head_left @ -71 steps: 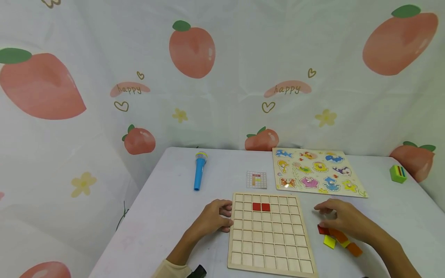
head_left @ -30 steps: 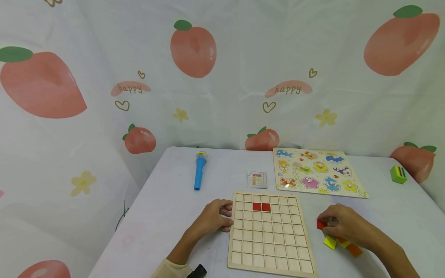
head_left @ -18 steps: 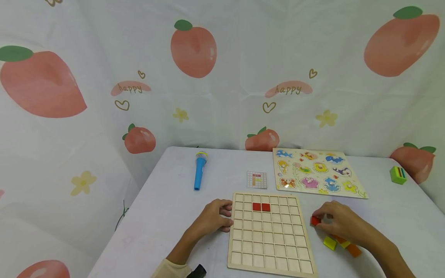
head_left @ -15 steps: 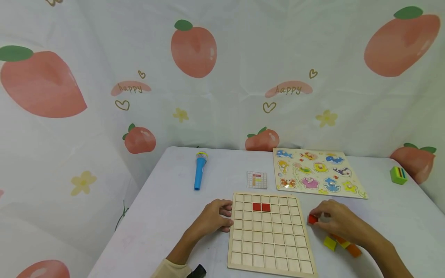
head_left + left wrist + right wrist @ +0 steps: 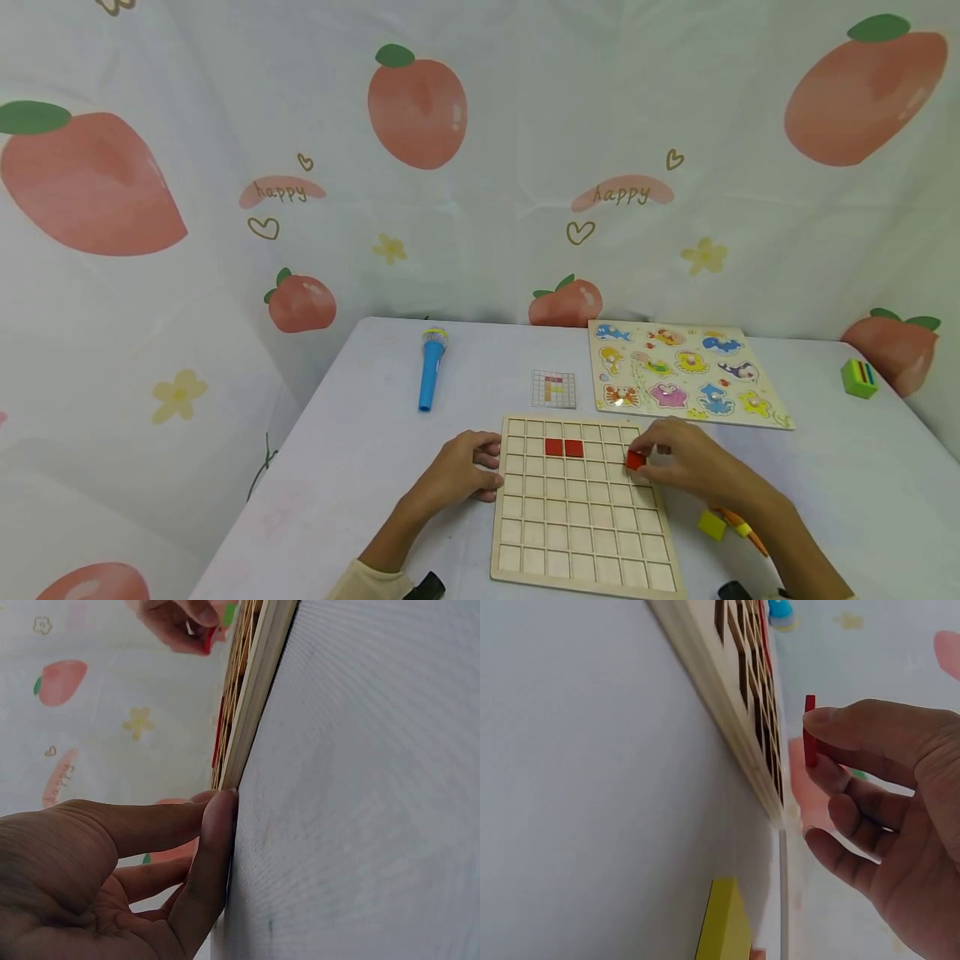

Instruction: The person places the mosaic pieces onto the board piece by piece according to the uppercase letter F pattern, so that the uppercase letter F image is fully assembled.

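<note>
My right hand pinches a red square tile between thumb and fingers above the right side of the wooden grid board. In the right wrist view the red tile stands on edge in the pinch, with the other fingers loosely bent. Thumb and fingertips of my left hand rest against the board's left edge. The left wrist view shows those fingertips right at the board's side. Two red tiles lie side by side in the board's second row.
Right of the board lie a yellow tile and orange tiles, partly hidden by the right forearm. Behind are a small grid card, a sea-animal puzzle, a blue toy microphone and a green block.
My right hand has picked a red tile from the loose pile and carried it left, over the board's right edge. My left hand has stayed at the board's left edge.
</note>
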The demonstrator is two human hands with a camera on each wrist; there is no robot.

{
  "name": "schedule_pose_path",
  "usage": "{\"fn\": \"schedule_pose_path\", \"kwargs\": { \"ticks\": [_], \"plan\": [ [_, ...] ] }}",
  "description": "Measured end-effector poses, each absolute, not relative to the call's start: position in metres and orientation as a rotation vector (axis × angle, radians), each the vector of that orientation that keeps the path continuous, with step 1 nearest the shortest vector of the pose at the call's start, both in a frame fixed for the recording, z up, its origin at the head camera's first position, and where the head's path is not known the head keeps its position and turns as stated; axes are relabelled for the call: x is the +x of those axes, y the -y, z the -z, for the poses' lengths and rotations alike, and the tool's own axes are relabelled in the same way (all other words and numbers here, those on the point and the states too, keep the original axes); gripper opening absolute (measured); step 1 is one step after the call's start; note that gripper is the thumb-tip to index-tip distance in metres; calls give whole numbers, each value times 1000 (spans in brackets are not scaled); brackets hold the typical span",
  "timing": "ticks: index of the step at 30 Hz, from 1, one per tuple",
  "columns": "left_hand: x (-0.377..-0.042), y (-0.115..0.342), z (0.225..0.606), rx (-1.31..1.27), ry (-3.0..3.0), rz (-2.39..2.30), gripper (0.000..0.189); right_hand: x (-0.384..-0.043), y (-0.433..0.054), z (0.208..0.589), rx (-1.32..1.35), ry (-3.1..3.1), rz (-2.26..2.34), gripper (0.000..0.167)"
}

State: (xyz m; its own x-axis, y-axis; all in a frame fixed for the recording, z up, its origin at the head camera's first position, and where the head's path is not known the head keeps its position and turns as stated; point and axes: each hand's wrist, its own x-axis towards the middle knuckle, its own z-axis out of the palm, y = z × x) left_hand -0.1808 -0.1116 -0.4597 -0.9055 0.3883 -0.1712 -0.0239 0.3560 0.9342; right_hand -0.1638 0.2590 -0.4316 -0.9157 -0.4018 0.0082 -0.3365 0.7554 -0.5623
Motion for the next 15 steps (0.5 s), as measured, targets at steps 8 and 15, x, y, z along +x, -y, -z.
{"fn": "schedule_pose_path", "kwargs": {
  "ticks": [8,15],
  "plan": [
    [-181,112,460,328,-2254,-1578,64,-172,-235,431,-669,-2844,907,22],
    [-181,111,461,325,-2272,-1558,63,-181,-216,432,-724,-2829,887,22]
  ]
}}
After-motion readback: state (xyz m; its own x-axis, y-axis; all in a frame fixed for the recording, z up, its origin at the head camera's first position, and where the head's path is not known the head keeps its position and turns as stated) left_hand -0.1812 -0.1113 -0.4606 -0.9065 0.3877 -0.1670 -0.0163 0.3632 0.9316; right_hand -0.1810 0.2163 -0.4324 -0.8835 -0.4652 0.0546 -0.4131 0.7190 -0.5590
